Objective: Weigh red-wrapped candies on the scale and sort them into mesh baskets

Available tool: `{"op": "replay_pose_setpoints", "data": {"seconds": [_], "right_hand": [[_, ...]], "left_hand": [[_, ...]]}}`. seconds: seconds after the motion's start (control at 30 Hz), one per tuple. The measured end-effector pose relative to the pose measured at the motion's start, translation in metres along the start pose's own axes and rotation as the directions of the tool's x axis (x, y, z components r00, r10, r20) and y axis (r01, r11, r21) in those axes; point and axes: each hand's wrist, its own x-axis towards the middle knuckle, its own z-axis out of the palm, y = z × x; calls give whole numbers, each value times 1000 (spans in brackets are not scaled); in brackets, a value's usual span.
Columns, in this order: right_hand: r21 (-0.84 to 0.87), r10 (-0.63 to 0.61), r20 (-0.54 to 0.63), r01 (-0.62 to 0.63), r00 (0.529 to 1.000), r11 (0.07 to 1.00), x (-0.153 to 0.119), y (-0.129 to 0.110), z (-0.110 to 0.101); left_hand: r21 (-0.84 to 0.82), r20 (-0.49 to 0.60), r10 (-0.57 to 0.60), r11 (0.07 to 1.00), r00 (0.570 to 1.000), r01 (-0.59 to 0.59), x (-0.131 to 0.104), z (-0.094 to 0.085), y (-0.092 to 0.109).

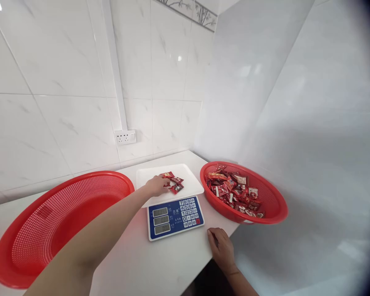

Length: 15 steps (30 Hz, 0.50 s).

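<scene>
My left hand [156,186] reaches over the scale's white tray [188,187], its fingers bent and closed at the edge of a small group of red snack packets [176,188]. The fingertips seem to pinch one packet, though they are partly hidden. Below the tray is the blue keypad panel of the digital scale [175,218], its three small displays on the left and number keys on the right. At the table's front edge my right hand [222,248] rests with fingers curled in, nothing visible in it.
On the right, a red plastic basket [274,205] holds many red wrapped packets and overhangs the table edge. A larger red basket [111,193] stands at left, partly behind my left forearm. A tiled wall with a power socket [125,137] rises behind the white table [132,263].
</scene>
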Motion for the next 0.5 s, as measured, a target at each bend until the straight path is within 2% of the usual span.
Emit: {"op": "replay_pose_setpoints", "data": {"seconds": [0.13,0.3,0.4,0.5], "right_hand": [[7,-2,6,2,1000,1000,1,-1,0],[31,-6,8,6,1000,999,1,1,1],[39,2,8,-2,1000,999,0,3,2],[58,-1,8,1,1000,998,0,5,2]], "left_hand": [[64,15,41,997,999,-42,1,0,-9],[91,-80,55,995,995,-47,-6,-4,-19],[82,-150,28,997,988,-15,-29,-19,-28],[57,-198,-66,995,978,79,-66,-41,-41]]}}
